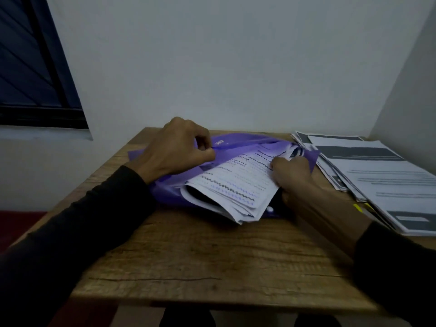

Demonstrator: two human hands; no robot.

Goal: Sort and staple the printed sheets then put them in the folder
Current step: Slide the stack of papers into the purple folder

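Printed sheets in a thick white bundle (232, 185), covered in wavy lines of dark and blue print, lie half inside a translucent purple plastic folder (238, 141) at the middle of the brown wood-grain tabletop (200, 256). The near end of the bundle sticks out of the folder toward the person, its lower pages curling under, while the far end sits under the raised purple flap.

On the left, a dark window (35, 67) is set into the pale wall. The left hand (177, 149), coming out of a dark long sleeve (82, 220), rests on the folder's left part; its grip is closed on the edge of the purple flap, pinched between thumb and curled fingers and held up off the sheets.

At the centre right, the right hand (292, 173) has its grip closed round the right edge of the bundle, fingers curled on top of the pages. A small white snap button (269, 209) shows on the folder just beside that wrist.

Farther right, a fanned stack of white printed papers with dark grey blocks (377, 180) lies on the tabletop near the corner wall, just beside the folder. Something small and yellow (357, 207) peeks out at the stack's near left edge; what it is cannot be told.
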